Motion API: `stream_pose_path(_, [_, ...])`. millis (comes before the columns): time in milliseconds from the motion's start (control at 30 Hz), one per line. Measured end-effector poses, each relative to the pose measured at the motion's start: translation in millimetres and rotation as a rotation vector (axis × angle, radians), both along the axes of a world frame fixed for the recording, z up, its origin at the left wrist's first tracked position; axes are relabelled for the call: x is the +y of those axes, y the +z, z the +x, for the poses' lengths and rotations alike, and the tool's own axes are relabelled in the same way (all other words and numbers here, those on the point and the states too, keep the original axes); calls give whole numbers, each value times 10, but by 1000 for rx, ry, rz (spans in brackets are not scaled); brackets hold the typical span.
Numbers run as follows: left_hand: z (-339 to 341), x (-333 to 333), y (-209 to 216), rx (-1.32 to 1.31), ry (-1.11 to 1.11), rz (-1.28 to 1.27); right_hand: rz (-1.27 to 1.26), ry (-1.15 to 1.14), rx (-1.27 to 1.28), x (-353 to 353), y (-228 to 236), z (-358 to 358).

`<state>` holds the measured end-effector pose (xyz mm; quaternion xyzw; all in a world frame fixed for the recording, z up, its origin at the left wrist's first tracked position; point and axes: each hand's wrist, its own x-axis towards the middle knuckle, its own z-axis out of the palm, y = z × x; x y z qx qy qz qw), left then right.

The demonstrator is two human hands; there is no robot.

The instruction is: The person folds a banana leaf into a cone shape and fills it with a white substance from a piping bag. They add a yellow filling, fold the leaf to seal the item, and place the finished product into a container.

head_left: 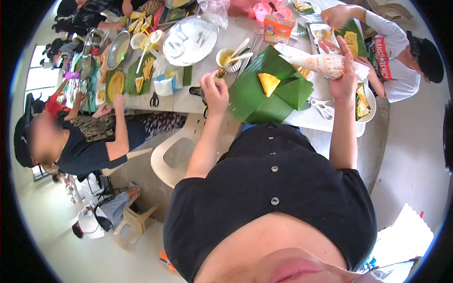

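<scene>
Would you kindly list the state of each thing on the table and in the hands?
Left hand: closed on a small dark item.
Right hand: gripping a white paper-wrapped bundle.
Banana leaf: lying on the table, folded, yellow wedge on top.
Cup: upright, utensils inside.
Scissors: lying on the table.

We see a long white surface running from the far left to the right, crowded from end to end. Directly before us on it lies a spread of green banana leaves with a yellow triangular piece on top. Beside the leaves stands a small cup with white utensils in it, and beyond that a large round plate under clear film. White scissors lie near the right edge, black-handled scissors further left. An orange carton stands at the far side, and a metal bowl sits among more leaves at the left.
</scene>
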<state>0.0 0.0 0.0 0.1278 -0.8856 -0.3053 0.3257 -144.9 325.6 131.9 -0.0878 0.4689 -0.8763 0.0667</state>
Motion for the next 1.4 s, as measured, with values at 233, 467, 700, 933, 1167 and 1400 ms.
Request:
stream_pose_path(233, [117,-129,-115,64,69,424,-69,78,-111,27,-137,-121])
stream_pose_path(467, [409,-279,-148,-33,247,203,-103,253,-161,-260,-245,-158])
stream_pose_path(700, [422,-329,-263,-121,312,86,-60,325,-163,-389,-284,-148])
stream_pose_path(933, [2,188,34,-41,89,241,-69,274,-143,-238,-220,-110])
stream_pose_path(1167, [-272,778,74,-99,-212,618,-73,228,-144,-59,-240,-93])
stream_pose_path(1400, [-449,863,885,17,-397,365,-20,230,-127,-20,-155,-77])
